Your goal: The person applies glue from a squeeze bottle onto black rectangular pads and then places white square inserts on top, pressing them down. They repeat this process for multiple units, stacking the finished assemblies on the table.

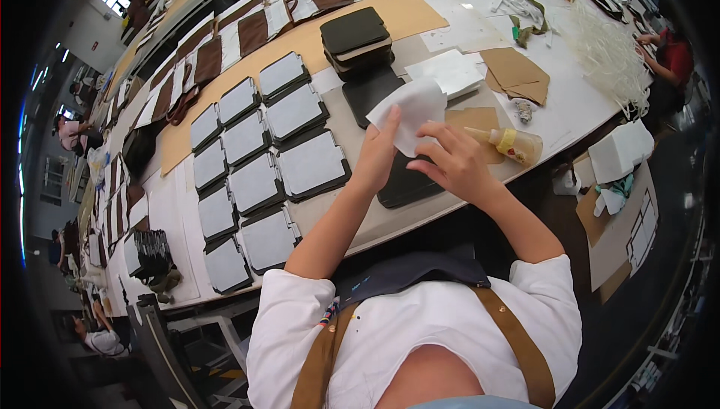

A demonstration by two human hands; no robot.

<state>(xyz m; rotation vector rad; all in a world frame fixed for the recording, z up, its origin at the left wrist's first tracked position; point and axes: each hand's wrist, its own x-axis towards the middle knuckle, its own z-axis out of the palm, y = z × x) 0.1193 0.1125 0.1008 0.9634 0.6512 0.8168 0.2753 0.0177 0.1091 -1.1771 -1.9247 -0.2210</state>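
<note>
White sheet (411,109), thin and limp, held up just above the counter (390,214), over the far end of a dark flat panel (405,184). Left hand (377,152) pinches the sheet's near left edge, fingertips pressed into the white surface. Right hand (454,160) sits just right of and below the sheet, fingers curled, thumb and forefinger touching its lower right corner; grip looks light, a pinch rather than a fist. Sheet therefore spans between both hands, mostly above and beyond them.

Dark flat panel lies on the counter directly beneath the hands, partly hidden by them. Another dark panel (369,90) lies just past the sheet. Squeeze bottle (510,144) with a yellow nozzle lies on its side just right of the right hand, on a tan paper piece (474,119). Stack of dark pads (356,38) stands farther back. Left of the hands, rows of white-faced dark panels (259,161) cover the counter. Stack of white sheets (450,71) rests beyond the held one.
</note>
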